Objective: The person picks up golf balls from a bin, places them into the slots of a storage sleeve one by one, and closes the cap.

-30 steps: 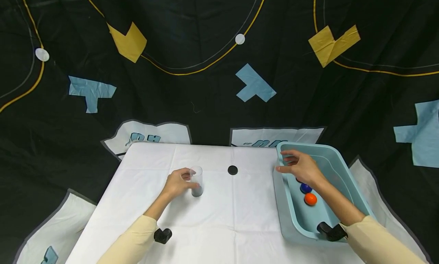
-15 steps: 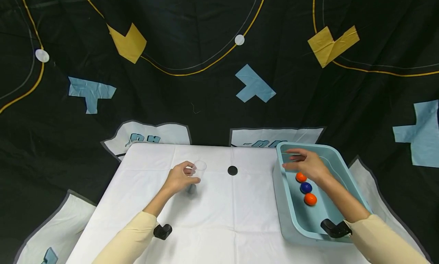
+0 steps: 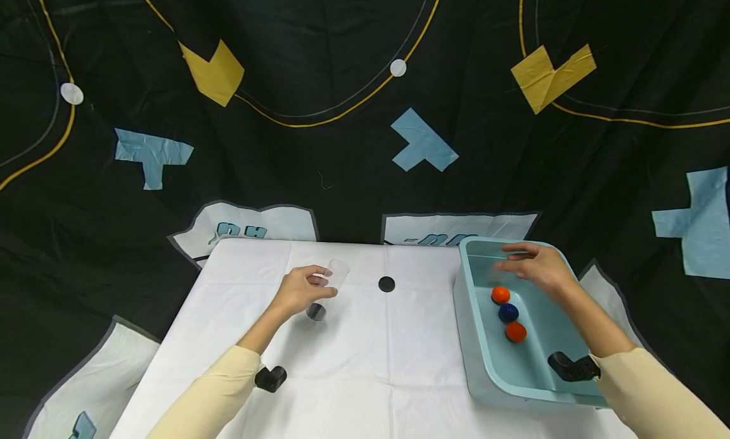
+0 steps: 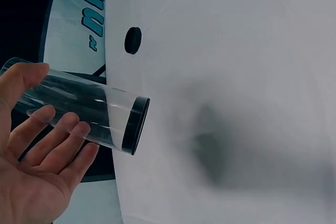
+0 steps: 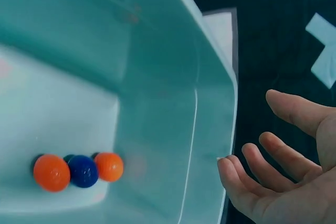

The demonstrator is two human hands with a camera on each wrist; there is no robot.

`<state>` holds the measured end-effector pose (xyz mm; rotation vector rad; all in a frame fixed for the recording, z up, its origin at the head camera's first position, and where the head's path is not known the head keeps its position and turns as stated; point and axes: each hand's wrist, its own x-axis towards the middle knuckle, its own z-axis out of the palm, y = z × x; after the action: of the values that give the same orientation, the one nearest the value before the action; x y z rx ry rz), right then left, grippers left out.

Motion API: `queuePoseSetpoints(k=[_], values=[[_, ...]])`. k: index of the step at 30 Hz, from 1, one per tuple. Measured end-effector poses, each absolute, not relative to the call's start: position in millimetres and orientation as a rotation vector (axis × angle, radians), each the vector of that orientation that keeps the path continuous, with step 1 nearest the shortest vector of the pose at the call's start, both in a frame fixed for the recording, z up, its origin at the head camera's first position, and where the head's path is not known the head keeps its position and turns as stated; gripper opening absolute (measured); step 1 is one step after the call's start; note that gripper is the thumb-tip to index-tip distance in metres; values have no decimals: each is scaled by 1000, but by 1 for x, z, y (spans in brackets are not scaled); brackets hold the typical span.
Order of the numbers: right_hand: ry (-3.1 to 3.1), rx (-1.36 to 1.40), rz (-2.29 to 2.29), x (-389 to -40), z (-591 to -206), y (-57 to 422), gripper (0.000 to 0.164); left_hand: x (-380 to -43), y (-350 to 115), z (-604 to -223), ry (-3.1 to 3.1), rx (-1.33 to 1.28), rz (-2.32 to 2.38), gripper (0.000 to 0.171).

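Note:
My left hand (image 3: 302, 291) grips a clear plastic tube (image 4: 113, 103) between thumb and fingers. The tube leans in the head view, with its open end up to the right and its black base (image 3: 316, 311) lower left. No contents show inside it. On the white table, a black round cap (image 3: 386, 284) lies right of the tube. Over the far part of a light blue tub (image 3: 464, 325) hovers my right hand (image 3: 538, 267), fingers loosely spread and holding nothing. Inside the tub sit two orange balls (image 3: 500, 294) and a dark blue ball (image 3: 509, 312) between them.
The tub stands along the table's right side, its walls rising well above the balls. Behind the table hangs a black cloth (image 3: 319, 192) with yellow and blue patches. White tablecloth (image 3: 353, 363) covers the tabletop.
The tube has gone from upright to tilted and higher in my left hand. My right hand has moved right across the tub, uncovering the farther orange ball.

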<state>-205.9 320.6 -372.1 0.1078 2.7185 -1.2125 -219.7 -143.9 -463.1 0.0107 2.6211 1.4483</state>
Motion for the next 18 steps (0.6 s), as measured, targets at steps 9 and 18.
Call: queuePoseSetpoints(k=[9, 18], values=[[2630, 254, -1208, -210, -383, 346, 71, -221, -140, -458, 2611, 34, 1433, 45], [2517, 310, -1186, -215, -405, 360, 70, -223, -137, -453, 2612, 13, 1431, 52]])
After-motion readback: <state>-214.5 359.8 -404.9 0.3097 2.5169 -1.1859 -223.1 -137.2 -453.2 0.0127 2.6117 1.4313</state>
